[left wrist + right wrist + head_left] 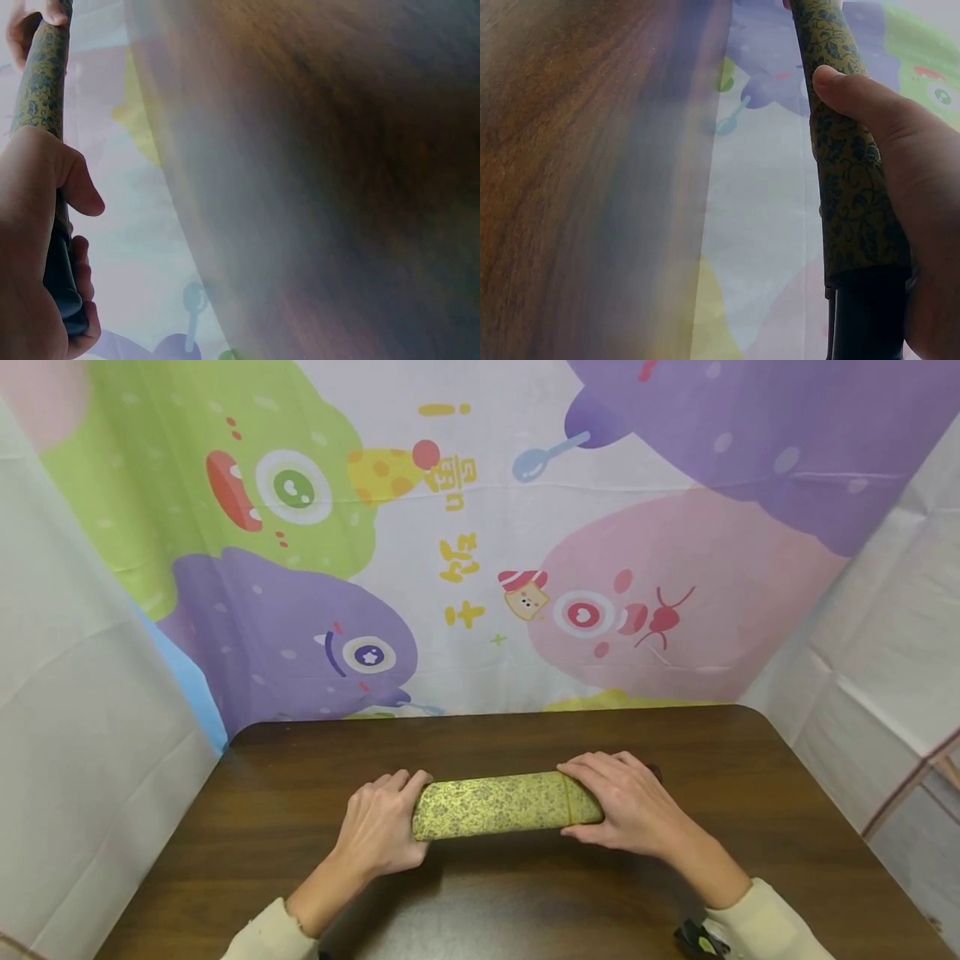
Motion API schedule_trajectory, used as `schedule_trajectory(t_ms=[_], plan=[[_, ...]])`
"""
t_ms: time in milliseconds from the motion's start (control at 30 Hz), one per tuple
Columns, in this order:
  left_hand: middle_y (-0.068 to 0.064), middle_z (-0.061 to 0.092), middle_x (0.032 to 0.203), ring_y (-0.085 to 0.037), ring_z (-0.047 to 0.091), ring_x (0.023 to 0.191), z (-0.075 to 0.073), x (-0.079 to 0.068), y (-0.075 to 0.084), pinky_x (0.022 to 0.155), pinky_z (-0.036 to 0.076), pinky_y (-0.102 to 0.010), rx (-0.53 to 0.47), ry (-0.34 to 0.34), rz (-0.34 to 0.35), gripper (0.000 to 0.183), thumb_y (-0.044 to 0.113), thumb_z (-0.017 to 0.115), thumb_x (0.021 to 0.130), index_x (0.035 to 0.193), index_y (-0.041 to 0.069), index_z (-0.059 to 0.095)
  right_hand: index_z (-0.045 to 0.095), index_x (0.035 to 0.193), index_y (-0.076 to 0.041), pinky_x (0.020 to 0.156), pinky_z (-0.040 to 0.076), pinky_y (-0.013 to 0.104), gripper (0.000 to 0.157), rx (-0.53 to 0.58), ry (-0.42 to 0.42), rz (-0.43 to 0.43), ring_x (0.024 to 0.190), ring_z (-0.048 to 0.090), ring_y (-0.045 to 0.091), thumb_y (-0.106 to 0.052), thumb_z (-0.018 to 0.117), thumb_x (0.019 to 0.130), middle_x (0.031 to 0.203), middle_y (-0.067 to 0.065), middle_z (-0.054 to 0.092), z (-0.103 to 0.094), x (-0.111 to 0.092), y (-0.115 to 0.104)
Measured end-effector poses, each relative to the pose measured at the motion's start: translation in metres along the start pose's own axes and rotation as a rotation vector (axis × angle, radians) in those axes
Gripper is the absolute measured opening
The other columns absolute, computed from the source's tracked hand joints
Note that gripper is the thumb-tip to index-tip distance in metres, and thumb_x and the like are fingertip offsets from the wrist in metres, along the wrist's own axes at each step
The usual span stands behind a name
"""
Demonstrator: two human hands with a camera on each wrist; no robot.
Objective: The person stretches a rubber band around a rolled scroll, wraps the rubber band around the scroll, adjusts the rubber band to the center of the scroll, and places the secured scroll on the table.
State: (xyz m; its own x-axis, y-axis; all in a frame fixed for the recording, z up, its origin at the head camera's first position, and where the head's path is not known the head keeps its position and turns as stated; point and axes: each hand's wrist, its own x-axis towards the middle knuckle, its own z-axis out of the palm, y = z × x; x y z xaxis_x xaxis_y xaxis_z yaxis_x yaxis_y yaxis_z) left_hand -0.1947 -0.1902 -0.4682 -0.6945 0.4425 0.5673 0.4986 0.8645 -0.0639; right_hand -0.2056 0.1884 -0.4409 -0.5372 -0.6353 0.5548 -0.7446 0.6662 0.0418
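A long yellow-green case with a dark floral pattern (491,806) is held crosswise above the table, with a seam near its right end. My left hand (382,822) grips its left end. On the right end my right hand (626,802) holds it, thumb at the near edge and fingers over the far edge. In the left wrist view, curled fingers go round a smooth black end part (64,289). The right wrist view shows the thumb lying along the patterned surface and a black end part (866,315) below it. What the case contains is hidden.
A dark wood-grain table (495,910) lies under both hands. Behind it hangs a curtain (487,677) printed with cartoon monsters, and pale cloth (75,710) hangs at the sides. A black strap (701,939) sits by the right sleeve.
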Motion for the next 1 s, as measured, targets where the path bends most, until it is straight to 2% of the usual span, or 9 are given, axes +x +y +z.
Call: schedule_trajectory(t_ms=[267, 767, 1000], plan=[[0.002, 0.07, 0.083, -0.02, 0.06, 0.065, -0.0001, 0.0006, 0.0001, 0.054, 0.05, -0.034, 0.009, 0.005, 0.009, 0.061, 0.029, 0.091, 0.056, 0.112, 0.017, 0.072, 0.077, 0.13, -0.008, 0.086, 0.06, 0.043, 0.083, 0.0, 0.018, -0.009, 0.106, 0.077, 0.02, -0.051, 0.106, 0.065, 0.122, 0.002, 0.08, 0.0011, -0.0003, -0.0002], [0.003, 0.07, 0.083, -0.019, 0.061, 0.065, 0.0009, -0.0016, 0.004, 0.053, 0.047, -0.031, 0.004, -0.006, 0.025, 0.063, 0.03, 0.091, 0.055, 0.113, 0.018, 0.072, 0.076, 0.133, -0.008, 0.088, 0.061, 0.042, 0.083, 0.026, -0.015, -0.054, 0.109, 0.078, 0.018, -0.049, 0.105, 0.067, 0.123, 0.002, 0.08, 0.0052, 0.0009, -0.0038], [0.004, 0.071, 0.084, -0.018, 0.061, 0.065, 0.001, -0.0044, 0.0028, 0.052, 0.044, -0.028, 0.02, -0.014, 0.026, 0.063, 0.03, 0.09, 0.054, 0.114, 0.018, 0.072, 0.077, 0.136, -0.008, 0.088, 0.061, 0.043, 0.088, 0.017, -0.037, -0.027, 0.11, 0.078, 0.019, -0.054, 0.105, 0.066, 0.124, 0.002, 0.081, 0.0044, -0.0015, -0.0061]])
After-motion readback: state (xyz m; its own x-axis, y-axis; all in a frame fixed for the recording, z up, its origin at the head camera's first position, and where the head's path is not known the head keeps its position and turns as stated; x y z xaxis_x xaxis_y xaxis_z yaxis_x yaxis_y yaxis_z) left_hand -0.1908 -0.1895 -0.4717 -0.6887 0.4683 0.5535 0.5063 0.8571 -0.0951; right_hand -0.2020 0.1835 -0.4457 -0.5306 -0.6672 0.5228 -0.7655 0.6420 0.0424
